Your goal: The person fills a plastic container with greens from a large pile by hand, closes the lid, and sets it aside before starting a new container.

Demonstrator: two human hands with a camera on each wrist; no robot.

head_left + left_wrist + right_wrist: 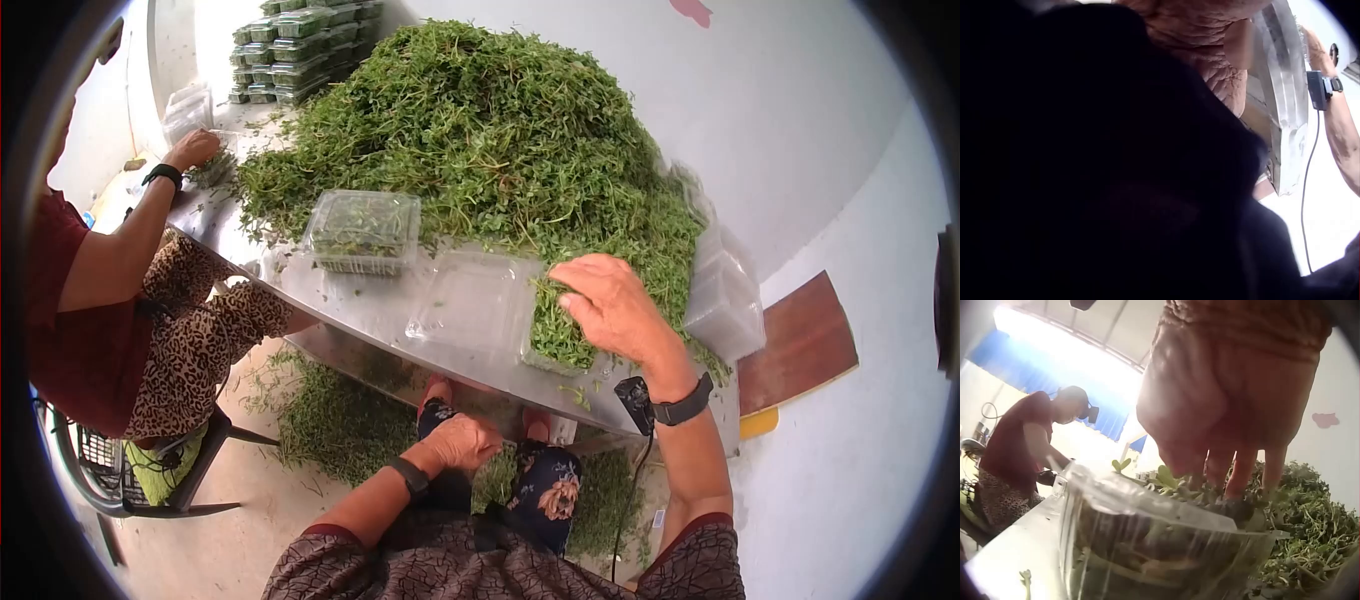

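Note:
My right hand is over an opened clear plastic clamshell box full of green sprigs. In the right wrist view its fingers point down, spread, into the sprigs at the box's top; the tips are hidden among leaves. The box's clear lid lies folded back flat on the metal table to the left. My left hand hangs low over my lap, loosely curled, with nothing seen in it. Dark cloth or shadow fills most of the left wrist view.
A big heap of greens covers the metal table. A closed filled box stands left of the lid. Stacked empty boxes are at right, filled ones at back left. Another person works at left.

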